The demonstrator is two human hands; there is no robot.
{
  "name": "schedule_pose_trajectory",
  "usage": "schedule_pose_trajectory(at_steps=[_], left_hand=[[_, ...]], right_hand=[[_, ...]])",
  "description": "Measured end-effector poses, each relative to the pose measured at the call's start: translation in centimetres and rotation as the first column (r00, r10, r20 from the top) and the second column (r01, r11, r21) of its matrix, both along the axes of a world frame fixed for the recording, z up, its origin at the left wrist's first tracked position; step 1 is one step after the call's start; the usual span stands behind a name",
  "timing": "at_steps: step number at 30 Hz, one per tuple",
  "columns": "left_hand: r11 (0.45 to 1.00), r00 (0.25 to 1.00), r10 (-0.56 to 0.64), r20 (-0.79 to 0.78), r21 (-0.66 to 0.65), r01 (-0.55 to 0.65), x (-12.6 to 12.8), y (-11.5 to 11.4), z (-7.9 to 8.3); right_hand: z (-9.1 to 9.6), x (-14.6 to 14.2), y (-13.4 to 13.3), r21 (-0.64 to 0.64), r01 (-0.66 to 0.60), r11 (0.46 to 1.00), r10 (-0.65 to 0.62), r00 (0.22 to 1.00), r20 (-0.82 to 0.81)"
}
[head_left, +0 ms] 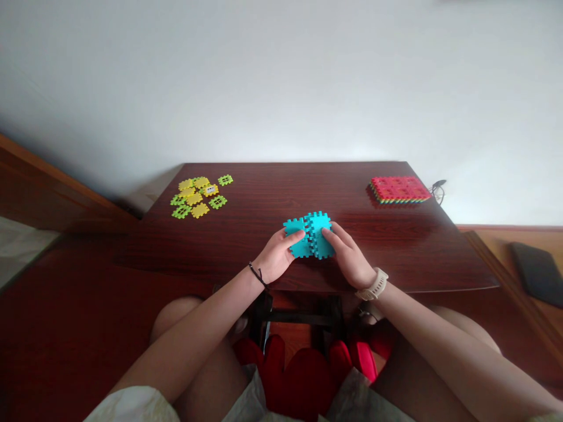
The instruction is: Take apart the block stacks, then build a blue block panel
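Note:
A turquoise block built from interlocking toothed plastic tiles sits near the front edge of a dark wooden table. My left hand grips its left side, thumb pressed on the near face. My right hand holds its right side, fingers curled against the tiles. A black band circles my left wrist and a pale watch my right wrist.
Several loose yellow and green tiles lie at the table's back left corner. A flat stack of red tiles rests at the back right, with a black cable beside it. A dark flat object lies on the floor at right.

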State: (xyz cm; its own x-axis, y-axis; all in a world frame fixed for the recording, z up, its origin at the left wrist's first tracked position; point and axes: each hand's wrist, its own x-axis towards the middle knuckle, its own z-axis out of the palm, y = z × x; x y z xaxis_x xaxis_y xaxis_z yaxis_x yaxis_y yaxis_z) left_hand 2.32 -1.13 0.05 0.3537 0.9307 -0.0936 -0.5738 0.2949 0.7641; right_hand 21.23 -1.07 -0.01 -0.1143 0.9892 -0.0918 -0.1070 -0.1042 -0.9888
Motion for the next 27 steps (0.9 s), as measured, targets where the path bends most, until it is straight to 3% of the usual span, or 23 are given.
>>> schedule_pose_trajectory(at_steps=[5, 13, 22, 27], left_hand=[[1.0, 0.999, -0.008, 0.04, 0.001, 0.008, -0.1, 0.0, 0.3], [1.0, 0.998, 0.008, 0.062, -0.013, -0.008, 0.5, 0.0, 0.4], [0.95, 0.95, 0.311, 0.016, -0.016, -0.311, 2.0, -0.5, -1.6], [0.943, 0.942, 0.333, 0.038, -0.045, -0.331, 2.9, -0.7, -1.8]], right_hand=[[0.6, 0.1, 0.1, 0.098, -0.046, 0.994, 0.037, 0.995, 0.09], [0.0, -0.2, 0.1, 0.268, -0.076, 0.96, 0.026, 0.983, 0.183], [-0.2, -2.0, -0.6, 0.253, -0.052, 0.966, 0.043, 0.998, 0.042], [-0.3, -3.2, -0.4, 0.288, -0.057, 0.956, 0.027, 0.994, 0.11]])
